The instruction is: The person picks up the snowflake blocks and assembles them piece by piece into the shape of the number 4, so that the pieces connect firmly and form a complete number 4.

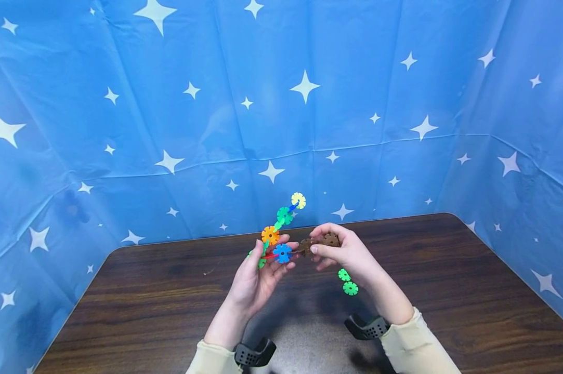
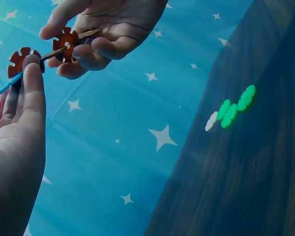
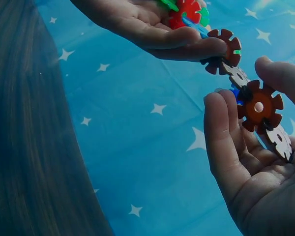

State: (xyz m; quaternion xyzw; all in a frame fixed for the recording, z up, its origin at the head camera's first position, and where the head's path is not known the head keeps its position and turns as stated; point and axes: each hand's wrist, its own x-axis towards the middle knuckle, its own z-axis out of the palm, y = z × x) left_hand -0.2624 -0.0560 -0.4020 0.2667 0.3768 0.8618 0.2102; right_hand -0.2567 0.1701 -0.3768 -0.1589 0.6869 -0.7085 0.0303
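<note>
A chain of notched plastic discs, bent into an angle, spans both hands. My left hand (image 1: 255,285) holds its middle, thumb on the near side and fingers behind, by the orange disc (image 1: 270,235), blue disc (image 1: 282,253) and some green and red discs. From there one branch rises to a yellow disc (image 1: 298,200). The other runs right through several brown discs (image 3: 259,106). My right hand (image 1: 356,257) grips this brown end between thumb and fingers. In the left wrist view, a left fingertip touches a brown disc (image 2: 20,63).
Loose green discs (image 1: 350,288) lie on the dark wooden table (image 1: 159,301), below the right hand. A white disc (image 2: 211,121) lies beside them in the left wrist view. A blue star-printed curtain (image 1: 281,124) stands behind the table and along its sides.
</note>
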